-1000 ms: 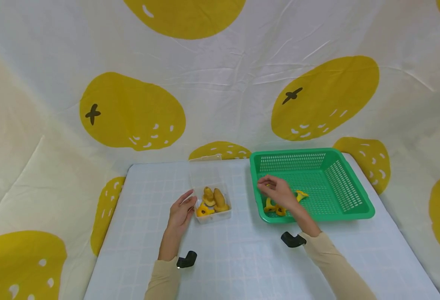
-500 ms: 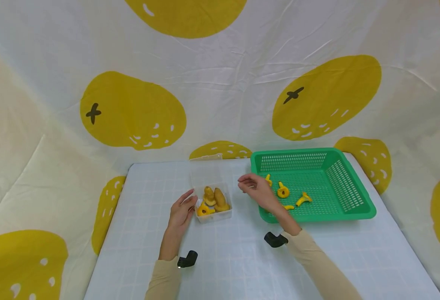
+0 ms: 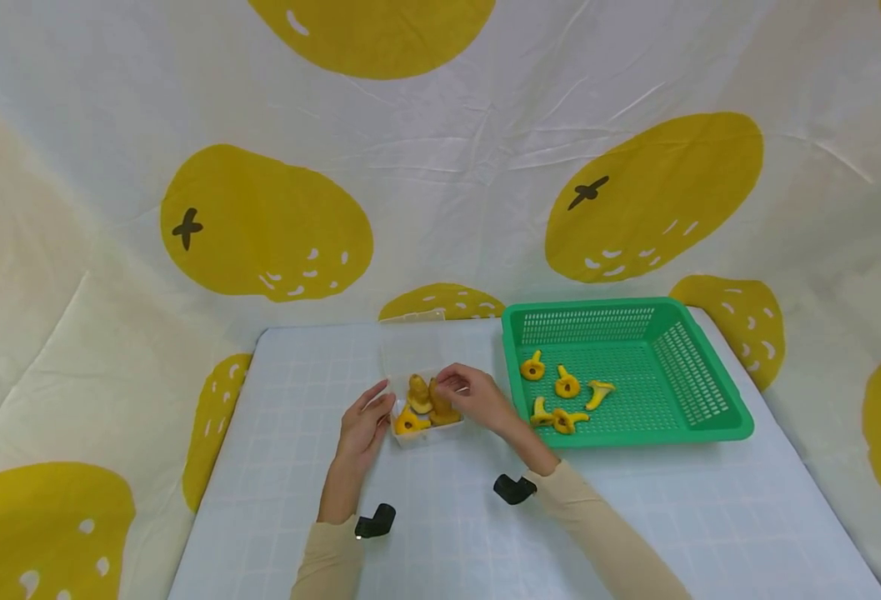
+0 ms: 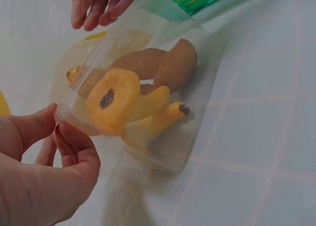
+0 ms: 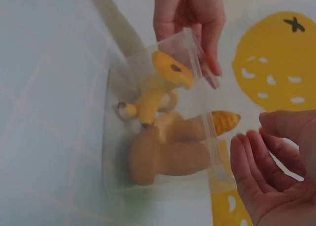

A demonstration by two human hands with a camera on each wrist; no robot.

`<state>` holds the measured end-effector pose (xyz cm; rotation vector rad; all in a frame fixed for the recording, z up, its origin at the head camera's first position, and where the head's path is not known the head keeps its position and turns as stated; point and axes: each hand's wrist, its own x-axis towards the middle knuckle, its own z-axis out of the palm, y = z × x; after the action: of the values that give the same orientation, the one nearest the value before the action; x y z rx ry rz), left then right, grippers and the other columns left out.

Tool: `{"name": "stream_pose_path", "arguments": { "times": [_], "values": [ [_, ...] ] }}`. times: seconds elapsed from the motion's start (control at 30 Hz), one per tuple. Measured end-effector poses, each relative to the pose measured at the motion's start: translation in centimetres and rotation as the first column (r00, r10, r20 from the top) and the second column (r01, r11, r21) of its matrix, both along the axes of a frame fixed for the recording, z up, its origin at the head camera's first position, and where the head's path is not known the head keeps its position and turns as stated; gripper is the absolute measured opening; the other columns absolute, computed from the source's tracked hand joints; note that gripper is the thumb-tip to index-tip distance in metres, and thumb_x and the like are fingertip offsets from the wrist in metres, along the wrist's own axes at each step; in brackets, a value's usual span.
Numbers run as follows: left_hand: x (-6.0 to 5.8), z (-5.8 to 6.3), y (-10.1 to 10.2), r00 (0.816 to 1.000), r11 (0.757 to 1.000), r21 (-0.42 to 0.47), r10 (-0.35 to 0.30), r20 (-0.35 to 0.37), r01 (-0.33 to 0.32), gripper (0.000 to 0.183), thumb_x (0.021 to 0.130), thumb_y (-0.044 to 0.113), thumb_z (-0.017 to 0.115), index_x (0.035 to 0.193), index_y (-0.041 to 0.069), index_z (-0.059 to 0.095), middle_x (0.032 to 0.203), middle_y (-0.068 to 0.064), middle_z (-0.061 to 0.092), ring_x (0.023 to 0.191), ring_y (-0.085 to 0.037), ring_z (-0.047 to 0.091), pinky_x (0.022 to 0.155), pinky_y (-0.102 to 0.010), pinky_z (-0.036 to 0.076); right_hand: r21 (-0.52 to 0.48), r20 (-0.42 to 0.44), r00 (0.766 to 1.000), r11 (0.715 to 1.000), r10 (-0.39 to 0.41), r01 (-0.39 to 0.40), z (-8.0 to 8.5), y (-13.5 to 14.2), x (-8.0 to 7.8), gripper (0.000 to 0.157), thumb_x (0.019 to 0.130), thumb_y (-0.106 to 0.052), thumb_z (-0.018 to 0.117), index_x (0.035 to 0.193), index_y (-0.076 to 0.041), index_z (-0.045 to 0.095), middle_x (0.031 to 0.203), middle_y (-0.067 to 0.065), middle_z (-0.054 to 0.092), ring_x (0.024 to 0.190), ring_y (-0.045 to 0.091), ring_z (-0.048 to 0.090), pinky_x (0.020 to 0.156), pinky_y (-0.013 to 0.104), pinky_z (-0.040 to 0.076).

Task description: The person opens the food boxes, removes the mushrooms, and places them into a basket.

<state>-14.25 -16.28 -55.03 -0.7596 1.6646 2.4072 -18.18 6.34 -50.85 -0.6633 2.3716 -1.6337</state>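
Note:
A clear plastic box [image 3: 428, 436] stands on the table, holding brown mushrooms [image 5: 183, 158] and yellow-orange mushrooms [image 4: 114, 101]. My left hand [image 3: 361, 425] pinches its left rim between thumb and fingers, as the left wrist view shows. Over the right side of the box hovers my right hand [image 3: 478, 400], partly covering a brown mushroom in the head view. The right wrist view shows a gap between its thumb and bent fingers, with nothing held, close to a mushroom's ridged yellow tip [image 5: 226, 122]. Small yellow mushrooms [image 3: 567, 382] lie in the green basket [image 3: 713, 371].
The box's clear lid [image 3: 412, 354] is folded back behind it. To the right, the basket's low wall rises near my right forearm. A pale checked cloth [image 3: 455, 533] covers the table, and a fruit-print curtain [image 3: 455, 208] hangs behind and at both sides.
My right hand has travelled left from above the green basket to above the clear box, uncovering the yellow mushrooms in the basket. My left hand has stayed at the box.

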Motion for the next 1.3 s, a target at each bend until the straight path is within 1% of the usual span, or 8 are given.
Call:
{"name": "stream_pose_path", "arguments": {
  "times": [0.07, 0.27, 0.4, 0.6, 0.7, 0.87, 1.13, 1.3],
  "values": [
    [0.0, 0.0, 0.0, 1.000, 1.000, 0.004, 0.001, 0.001, -0.001, 0.050, 0.097, 0.011, 0.073, 0.145, 0.009, 0.058, 0.108, 0.000, 0.062, 0.086, -0.012, 0.054, 0.070, -0.018, 0.046, -0.002, 0.006, 1.000, 1.000, 0.012, -0.012, -0.2, -0.5, 0.1, 0.017, 0.100, -0.005, 0.067, 0.114, 0.005, 0.067, 0.106, 0.013, 0.071, 0.096, 0.026, 0.067, 0.089, 0.034, 0.057],
    [0.0, 0.1, 0.1, 1.000, 1.000, 0.004, 0.011, 0.001, -0.011, 0.048, 0.098, 0.011, 0.072, 0.144, 0.009, 0.059, 0.109, 0.001, 0.062, 0.095, -0.015, 0.057, 0.073, -0.018, 0.049, 0.026, -0.045, 0.997, 0.997, 0.069, -0.068, -0.7, -2.1, 0.4, 0.017, 0.098, -0.002, 0.068, 0.113, 0.007, 0.067, 0.103, 0.014, 0.071, 0.093, 0.026, 0.067, 0.086, 0.031, 0.057],
    [0.0, 0.1, 0.0, 1.000, 1.000, 0.005, 0.008, -0.010, -0.008, 0.049, 0.098, 0.010, 0.071, 0.145, 0.007, 0.058, 0.106, 0.002, 0.064, 0.090, -0.013, 0.058, 0.072, -0.018, 0.049, 0.083, -0.069, 0.991, 0.990, 0.119, -0.113, -1.1, -2.9, 0.5, 0.018, 0.097, -0.001, 0.069, 0.113, 0.007, 0.067, 0.102, 0.013, 0.070, 0.092, 0.023, 0.066, 0.083, 0.027, 0.056],
    [0.0, 0.1, -0.1, 1.000, 1.000, 0.011, 0.018, -0.011, -0.018, 0.046, 0.098, 0.009, 0.070, 0.143, 0.009, 0.060, 0.103, 0.003, 0.064, 0.085, -0.009, 0.058, 0.071, -0.017, 0.048, 0.207, -0.150, 0.965, 0.962, 0.213, -0.180, -1.4, -3.9, 0.6, 0.014, 0.097, -0.001, 0.069, 0.109, 0.006, 0.068, 0.098, 0.011, 0.068, 0.086, 0.021, 0.063, 0.079, 0.025, 0.055],
    [0.0, 0.1, -0.1, 1.000, 1.000, 0.011, 0.020, -0.015, -0.019, 0.047, 0.098, 0.009, 0.071, 0.144, 0.009, 0.060, 0.103, 0.003, 0.064, 0.085, -0.009, 0.058, 0.070, -0.017, 0.048, 0.249, -0.119, 0.962, 0.945, 0.246, -0.211, -1.6, -4.2, 0.7, 0.014, 0.097, -0.002, 0.069, 0.109, 0.004, 0.069, 0.097, 0.009, 0.070, 0.086, 0.019, 0.063, 0.079, 0.025, 0.055],
    [0.0, -0.1, 0.0, 1.000, 1.000, 0.012, 0.012, -0.024, -0.012, 0.048, 0.098, 0.008, 0.070, 0.145, 0.007, 0.058, 0.102, 0.003, 0.065, 0.083, -0.008, 0.057, 0.068, -0.017, 0.047, 0.268, -0.055, 0.972, 0.941, 0.229, -0.207, -1.8, -4.3, 0.9, 0.014, 0.098, -0.005, 0.068, 0.111, 0.001, 0.071, 0.097, 0.005, 0.070, 0.086, 0.015, 0.062, 0.080, 0.023, 0.054],
    [0.0, -0.2, -0.1, 1.000, 1.000, 0.003, 0.006, -0.027, -0.006, 0.047, 0.099, 0.008, 0.069, 0.145, 0.006, 0.058, 0.102, 0.004, 0.066, 0.090, -0.011, 0.059, 0.070, -0.018, 0.049, 0.218, -0.077, 0.979, 0.961, 0.190, -0.169, -1.5, -3.6, 1.3, 0.016, 0.097, -0.005, 0.070, 0.112, -0.001, 0.071, 0.101, 0.005, 0.070, 0.088, 0.014, 0.062, 0.083, 0.023, 0.054],
    [0.0, -0.2, -0.1, 1.000, 1.000, -0.006, -0.001, -0.025, 0.001, 0.046, 0.099, 0.009, 0.069, 0.144, 0.006, 0.058, 0.105, 0.001, 0.065, 0.092, -0.013, 0.059, 0.075, -0.018, 0.051, 0.167, -0.046, 0.990, 0.978, 0.136, -0.127, -1.2, -2.8, 1.8, 0.019, 0.097, -0.007, 0.071, 0.115, -0.003, 0.071, 0.103, 0.003, 0.071, 0.091, 0.015, 0.064, 0.085, 0.024, 0.055]
  ]
}}
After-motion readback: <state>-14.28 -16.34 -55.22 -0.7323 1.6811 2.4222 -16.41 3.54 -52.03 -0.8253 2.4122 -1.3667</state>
